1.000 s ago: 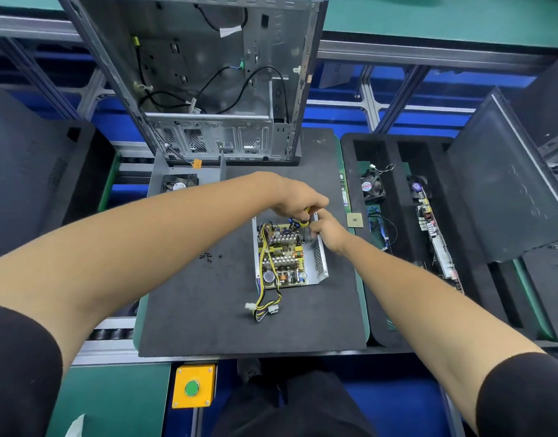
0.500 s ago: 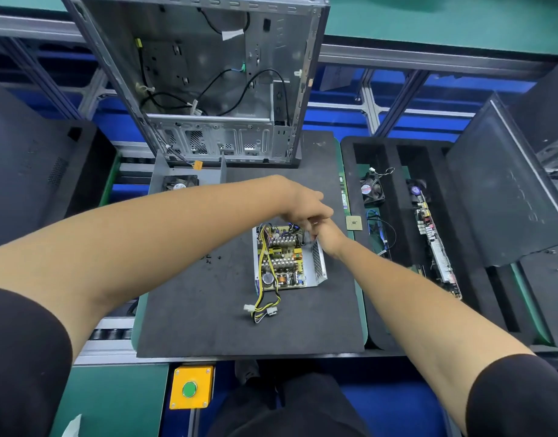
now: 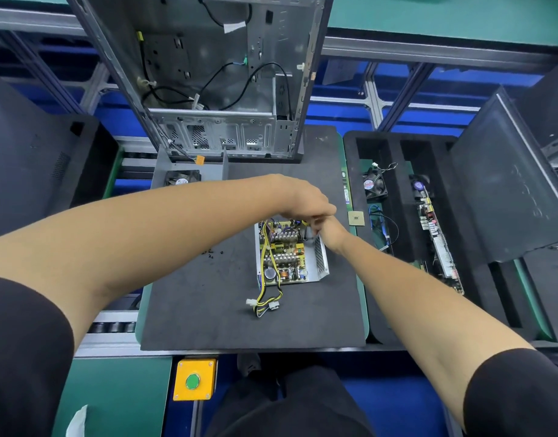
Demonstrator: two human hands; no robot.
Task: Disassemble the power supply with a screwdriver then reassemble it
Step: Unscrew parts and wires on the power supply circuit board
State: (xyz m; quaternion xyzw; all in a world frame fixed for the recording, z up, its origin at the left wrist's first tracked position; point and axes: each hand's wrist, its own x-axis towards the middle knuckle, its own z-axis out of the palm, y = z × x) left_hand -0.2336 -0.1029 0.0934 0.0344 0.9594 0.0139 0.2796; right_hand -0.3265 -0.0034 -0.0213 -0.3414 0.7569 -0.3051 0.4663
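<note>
Black foam mat under opened power supply; both hands' fingers' grip unclear.

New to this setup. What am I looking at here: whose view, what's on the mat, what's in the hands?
No robot here: a person works bare-handed, and the single picture comes from a camera worn on their head, looking down along both arms.

On the black mat lies the power supply, lid off, its circuit board exposed and a bundle of yellow and black wires trailing toward the person. Small dark screws lie loose to its left.

The left hand and right hand meet over the unit's far corner. A screwdriver shaft shows just below them; which hand grips it is hard to tell.

Behind stands an open computer case. A foam tray on the right holds fans and boards.
</note>
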